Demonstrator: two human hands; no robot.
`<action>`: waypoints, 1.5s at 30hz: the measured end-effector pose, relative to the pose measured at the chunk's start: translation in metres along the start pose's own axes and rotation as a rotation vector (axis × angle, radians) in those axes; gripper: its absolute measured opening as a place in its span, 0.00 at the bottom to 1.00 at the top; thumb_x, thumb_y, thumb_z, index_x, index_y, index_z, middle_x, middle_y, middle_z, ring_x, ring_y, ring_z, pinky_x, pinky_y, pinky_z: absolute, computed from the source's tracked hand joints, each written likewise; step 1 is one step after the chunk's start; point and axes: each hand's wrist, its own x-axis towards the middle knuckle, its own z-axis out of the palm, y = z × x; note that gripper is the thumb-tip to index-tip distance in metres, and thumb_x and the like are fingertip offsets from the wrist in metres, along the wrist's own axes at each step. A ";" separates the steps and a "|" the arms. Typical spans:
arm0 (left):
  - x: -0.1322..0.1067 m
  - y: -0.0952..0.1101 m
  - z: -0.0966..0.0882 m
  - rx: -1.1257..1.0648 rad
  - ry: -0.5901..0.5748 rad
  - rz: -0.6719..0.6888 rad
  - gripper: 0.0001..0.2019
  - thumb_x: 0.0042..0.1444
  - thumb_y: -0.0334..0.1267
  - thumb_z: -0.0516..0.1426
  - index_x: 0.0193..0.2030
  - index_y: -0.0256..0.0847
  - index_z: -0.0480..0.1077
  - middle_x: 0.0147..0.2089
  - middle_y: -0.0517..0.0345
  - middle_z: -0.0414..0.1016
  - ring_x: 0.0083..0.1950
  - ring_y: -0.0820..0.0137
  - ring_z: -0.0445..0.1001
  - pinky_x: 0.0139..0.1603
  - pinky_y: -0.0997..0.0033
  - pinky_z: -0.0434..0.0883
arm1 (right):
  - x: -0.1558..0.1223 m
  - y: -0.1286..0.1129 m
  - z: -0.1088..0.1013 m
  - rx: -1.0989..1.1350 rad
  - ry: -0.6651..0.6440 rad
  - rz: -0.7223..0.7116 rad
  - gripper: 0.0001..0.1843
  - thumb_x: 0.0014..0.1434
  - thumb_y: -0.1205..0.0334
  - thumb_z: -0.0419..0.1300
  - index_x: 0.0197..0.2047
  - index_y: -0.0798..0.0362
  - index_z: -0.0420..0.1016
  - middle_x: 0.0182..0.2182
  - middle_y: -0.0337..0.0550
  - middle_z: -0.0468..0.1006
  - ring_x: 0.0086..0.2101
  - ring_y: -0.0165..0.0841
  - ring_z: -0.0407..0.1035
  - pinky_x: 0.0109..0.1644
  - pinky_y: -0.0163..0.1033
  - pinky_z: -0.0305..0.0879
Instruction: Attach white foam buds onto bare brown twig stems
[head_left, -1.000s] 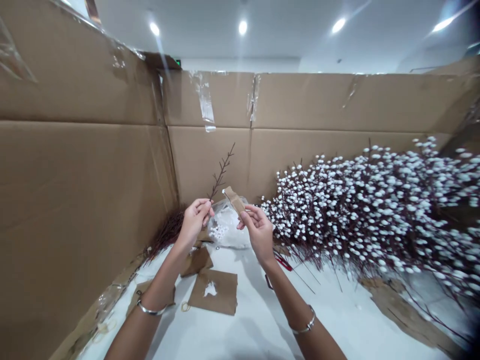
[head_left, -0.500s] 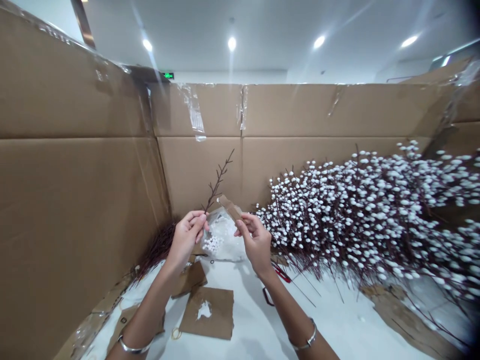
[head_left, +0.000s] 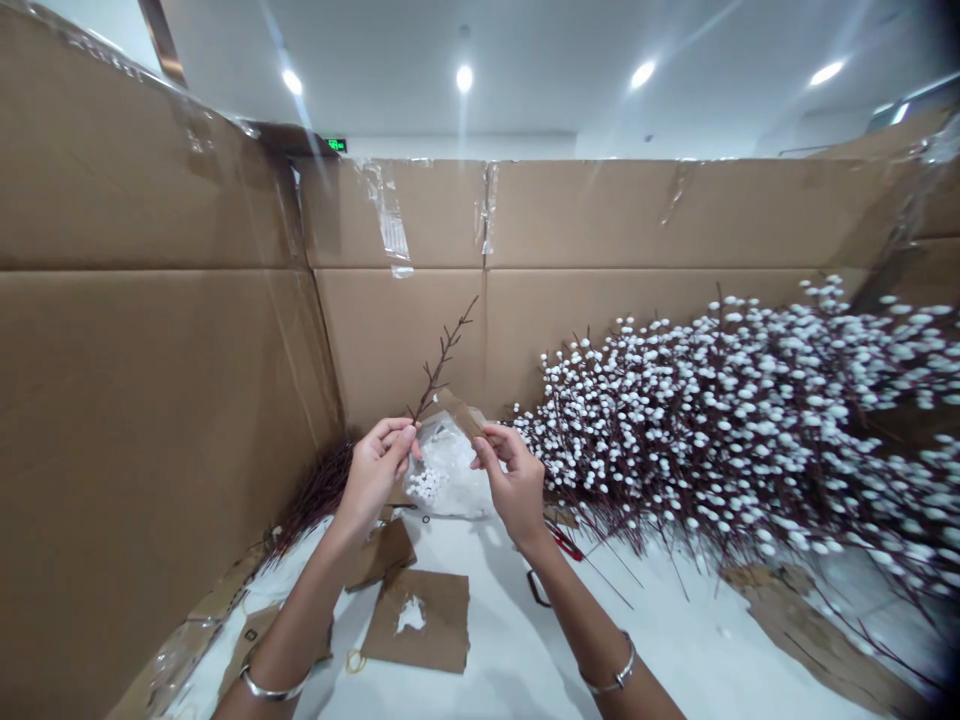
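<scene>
Pinching a bare twig point(head_left: 442, 355) low on its stem, the left hand point(head_left: 373, 470) holds it up between thumb and curled fingers, with the tip leaning slightly right. The right hand point(head_left: 517, 482) stays apart from the left, clamped on a cardboard strip point(head_left: 459, 413) between thumb and fingertips. The strip's free end angles up and left, just beside the twig; the pictures do not show whether the two touch.

Both hands are raised in front of a plastic bag point(head_left: 442, 470), and the twig rises above it. White beads point(head_left: 427, 485) lie inside the bag. Left of the bag is a heap of dark twigs point(head_left: 315, 490), and right of it spreads a large pile of white-budded branches point(head_left: 750, 430). Behind the bag stands a cardboard wall point(head_left: 397, 340). In front of the bag, on a white table point(head_left: 660, 640), lie a cardboard square point(head_left: 442, 635) with a white patch, a rubber band point(head_left: 355, 660) and, toward the right, a red tool point(head_left: 566, 543).
</scene>
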 end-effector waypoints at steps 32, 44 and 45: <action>0.000 0.001 0.000 0.057 0.035 0.037 0.17 0.52 0.49 0.63 0.40 0.38 0.70 0.24 0.63 0.71 0.16 0.82 0.52 0.16 0.79 0.46 | 0.004 -0.002 -0.005 -0.066 0.017 -0.030 0.09 0.64 0.55 0.57 0.44 0.49 0.73 0.33 0.40 0.78 0.26 0.31 0.74 0.35 0.38 0.71; 0.001 -0.002 -0.003 0.096 0.033 0.057 0.16 0.55 0.48 0.62 0.41 0.37 0.69 0.24 0.63 0.71 0.17 0.82 0.52 0.17 0.80 0.48 | 0.002 -0.005 -0.005 -0.060 0.004 -0.036 0.08 0.63 0.57 0.58 0.44 0.49 0.73 0.33 0.39 0.78 0.26 0.30 0.74 0.35 0.37 0.70; 0.001 -0.003 -0.003 0.106 0.036 0.062 0.15 0.55 0.48 0.61 0.41 0.37 0.69 0.24 0.63 0.71 0.17 0.81 0.53 0.17 0.80 0.48 | 0.002 -0.006 -0.005 -0.051 0.005 -0.035 0.08 0.63 0.57 0.58 0.44 0.49 0.73 0.33 0.39 0.78 0.26 0.30 0.74 0.35 0.37 0.70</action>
